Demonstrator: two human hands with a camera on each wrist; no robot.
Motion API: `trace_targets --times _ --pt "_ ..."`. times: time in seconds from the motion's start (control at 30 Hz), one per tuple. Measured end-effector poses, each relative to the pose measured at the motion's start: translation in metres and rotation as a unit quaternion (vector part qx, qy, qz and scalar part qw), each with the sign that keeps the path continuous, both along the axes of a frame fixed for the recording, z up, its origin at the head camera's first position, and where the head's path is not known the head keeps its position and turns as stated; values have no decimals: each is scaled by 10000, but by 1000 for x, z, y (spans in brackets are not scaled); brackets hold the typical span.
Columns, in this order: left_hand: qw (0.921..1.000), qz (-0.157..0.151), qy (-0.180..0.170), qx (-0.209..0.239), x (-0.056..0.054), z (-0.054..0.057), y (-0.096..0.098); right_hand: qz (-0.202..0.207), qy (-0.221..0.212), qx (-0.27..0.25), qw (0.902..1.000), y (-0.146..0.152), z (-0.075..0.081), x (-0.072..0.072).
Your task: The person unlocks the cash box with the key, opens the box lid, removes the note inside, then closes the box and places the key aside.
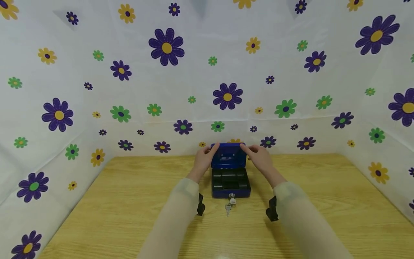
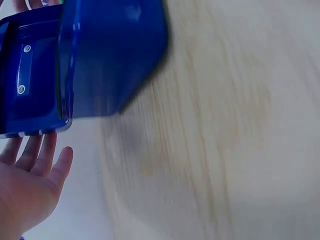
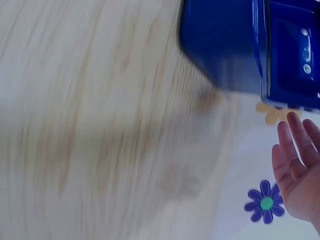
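The blue cash box point(image 1: 226, 194) stands on the wood-grain worktop point(image 1: 129, 212), its lid point(image 1: 229, 162) raised at the back and a black compartment tray point(image 1: 231, 173) inside. The left hand point(image 1: 202, 158) holds the lid's upper left corner and the right hand point(image 1: 261, 157) its upper right one, thumbs at the top edge and fingers reaching round the outside, partly hidden by the lid in the head view. Directly in front of the box, a key point(image 1: 232, 201) sits in its lock, and a second key point(image 1: 228, 208) hangs below, blocking the middle of the front face. Just behind the box rises a white cloth point(image 1: 194, 79) printed with purple, yellow and green flowers; it also walls off both sides, well apart from the box. Pale sleeves point(image 1: 173, 219) flank the box in front, each with a black wrist mount point(image 1: 272, 209) on its inner side.
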State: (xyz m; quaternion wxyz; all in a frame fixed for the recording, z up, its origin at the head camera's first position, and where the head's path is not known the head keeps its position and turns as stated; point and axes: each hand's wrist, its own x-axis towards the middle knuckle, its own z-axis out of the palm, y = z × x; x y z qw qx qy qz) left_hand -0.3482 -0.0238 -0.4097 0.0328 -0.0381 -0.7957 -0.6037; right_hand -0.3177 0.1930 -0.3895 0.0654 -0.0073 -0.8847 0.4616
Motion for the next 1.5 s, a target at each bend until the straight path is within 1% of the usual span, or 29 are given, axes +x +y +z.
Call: trace_targets --times 0.1,0.2,0.27,0.37,0.5,0.6,0.7,0.8,0.9,1.0,1.13,1.33,1.5 --pt "9995 -249 52 -197 2 5 -8 176 117 171 9996 13 4 6" --pt "9982 -463 116 -354 5 10 -17 268 270 402 9985 25 9 12" --pt "9971 -599 163 -440 8 12 -23 366 396 497 9973 31 11 17" --pt "9950 -817 181 -540 16 12 -34 491 495 682 9952 37 14 25" --pt "9900 -1166 115 -788 29 6 -48 722 564 872 9920 41 16 39" --pt "9862 -1412 30 -863 39 0 -54 921 684 946 9889 42 16 49" --pt "9816 -1709 -120 -850 49 -6 -57 1128 785 997 9855 42 15 58" --pt "9736 -2077 -246 -920 55 -12 -57 1368 844 956 9824 40 10 62" --pt "9661 -2347 -309 -1029 59 -17 -55 1602 892 840 9795 36 4 63" --pt "9599 -2547 -303 -1133 61 -19 -52 1745 905 766 9775 29 -3 63" --pt "9527 -2755 -297 -1246 60 -22 -50 1944 899 772 9737 18 -11 62" --pt "9480 -2774 -376 -1515 54 -26 -50 2343 950 920 9631 0 -23 58" --pt "9434 -2820 -347 -1709 47 -27 -49 2491 1073 1105 9561 -9 -28 53"
